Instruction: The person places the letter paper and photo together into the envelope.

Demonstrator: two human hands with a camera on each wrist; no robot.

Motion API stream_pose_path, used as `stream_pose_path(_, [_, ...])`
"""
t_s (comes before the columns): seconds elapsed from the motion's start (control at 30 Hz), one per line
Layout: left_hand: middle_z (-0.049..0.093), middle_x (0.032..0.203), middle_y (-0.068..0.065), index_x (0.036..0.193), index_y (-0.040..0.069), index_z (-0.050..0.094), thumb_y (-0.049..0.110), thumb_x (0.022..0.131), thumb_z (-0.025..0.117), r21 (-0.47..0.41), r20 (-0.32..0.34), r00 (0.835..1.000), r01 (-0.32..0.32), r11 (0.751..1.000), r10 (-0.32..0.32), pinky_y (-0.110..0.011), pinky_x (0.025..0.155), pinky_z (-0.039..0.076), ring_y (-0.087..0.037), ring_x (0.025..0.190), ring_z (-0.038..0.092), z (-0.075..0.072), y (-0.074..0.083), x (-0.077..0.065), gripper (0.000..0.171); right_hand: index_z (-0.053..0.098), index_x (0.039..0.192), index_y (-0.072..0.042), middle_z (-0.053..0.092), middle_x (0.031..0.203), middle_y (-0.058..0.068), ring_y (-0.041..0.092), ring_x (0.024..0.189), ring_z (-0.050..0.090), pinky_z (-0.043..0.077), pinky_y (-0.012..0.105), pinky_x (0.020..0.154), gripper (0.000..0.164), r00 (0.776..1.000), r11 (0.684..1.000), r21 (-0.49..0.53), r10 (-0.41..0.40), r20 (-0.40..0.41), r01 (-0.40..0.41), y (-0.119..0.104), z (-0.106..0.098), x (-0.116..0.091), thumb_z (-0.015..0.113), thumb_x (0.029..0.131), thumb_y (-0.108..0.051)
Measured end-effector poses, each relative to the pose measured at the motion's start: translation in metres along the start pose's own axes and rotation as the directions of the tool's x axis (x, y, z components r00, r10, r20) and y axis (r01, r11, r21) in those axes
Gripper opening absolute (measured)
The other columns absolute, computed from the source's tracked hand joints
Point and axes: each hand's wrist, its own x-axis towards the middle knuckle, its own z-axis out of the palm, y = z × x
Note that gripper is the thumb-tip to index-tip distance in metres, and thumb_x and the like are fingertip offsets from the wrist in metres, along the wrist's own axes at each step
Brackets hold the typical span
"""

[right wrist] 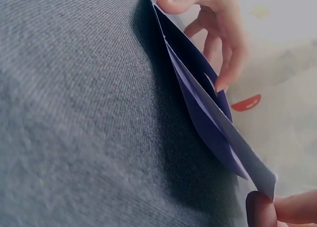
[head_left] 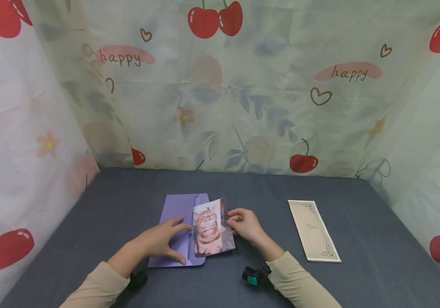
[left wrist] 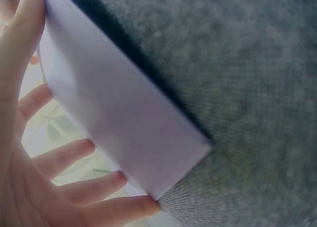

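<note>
On the dark cloth lies a purple envelope [head_left: 176, 205], its flap side up and its opening toward the right. My left hand [head_left: 157, 243] rests over it with fingers spread, thumb near the close edge and fingertips by the opening. A glossy picture card of a cat [head_left: 207, 233] overlaps the opening at a slight tilt. At the card's right edge, my right hand [head_left: 246, 223] pinches it between thumb and fingers. In the right wrist view the mouth of the envelope [right wrist: 210, 143] gapes, and the card [right wrist: 262, 177] slants along it, its left end inside the mouth.
To the right lies a long cream paper [head_left: 314, 231] with ornate corners. The table [head_left: 135, 192] is covered in dark grey cloth, with a printed curtain [head_left: 227, 107] behind it and at both sides. Under the right wrist sits a black band [head_left: 256, 274].
</note>
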Motion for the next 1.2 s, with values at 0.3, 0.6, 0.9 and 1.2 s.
stream_pose_path(0.3, [0.033,0.145,-0.028,0.128,0.02,0.049,0.054,0.065,0.077,-0.005,0.007,1.0,0.009,1.0,-0.009,-0.061,0.096,0.038,-0.049,0.13,0.037,0.0,0.001,0.0,0.076,0.061,0.105,0.008,0.069,0.086,0.019,0.011,0.065,0.061,0.055,0.028,0.057,0.022,1.0,1.0,0.009,-0.004,0.006,0.004,-0.001,0.005,0.0,0.062,0.083,0.004])
stream_pose_path(0.6, [0.032,0.146,-0.028,0.128,0.023,0.048,0.055,0.065,0.076,-0.015,0.017,1.0,0.01,1.0,-0.009,-0.062,0.096,0.038,-0.049,0.13,0.036,-0.001,0.0,0.0,0.076,0.06,0.105,0.009,0.069,0.086,0.019,0.009,0.063,0.059,0.055,0.028,0.057,0.022,1.0,0.999,0.039,-0.018,0.023,0.017,-0.003,0.01,0.002,0.061,0.084,0.004])
stream_pose_path(0.9, [0.032,0.145,-0.028,0.129,0.023,0.047,0.055,0.065,0.076,-0.02,0.025,1.0,0.008,1.0,-0.007,-0.061,0.096,0.038,-0.049,0.129,0.037,-0.001,0.001,0.0,0.077,0.059,0.108,0.008,0.068,0.09,0.02,0.01,0.067,0.061,0.055,0.027,0.059,0.023,0.999,0.999,0.034,-0.003,0.036,0.002,-0.004,0.013,0.002,0.061,0.085,0.003])
stream_pose_path(1.2, [0.033,0.145,-0.028,0.128,0.022,0.048,0.055,0.065,0.076,-0.016,0.02,1.0,0.011,1.0,-0.011,-0.06,0.097,0.038,-0.048,0.13,0.037,-0.001,0.001,0.001,0.076,0.058,0.113,0.007,0.068,0.094,0.02,0.011,0.071,0.063,0.056,0.027,0.061,0.026,0.998,0.999,0.033,-0.005,0.056,0.003,-0.006,0.017,0.001,0.059,0.087,0.0])
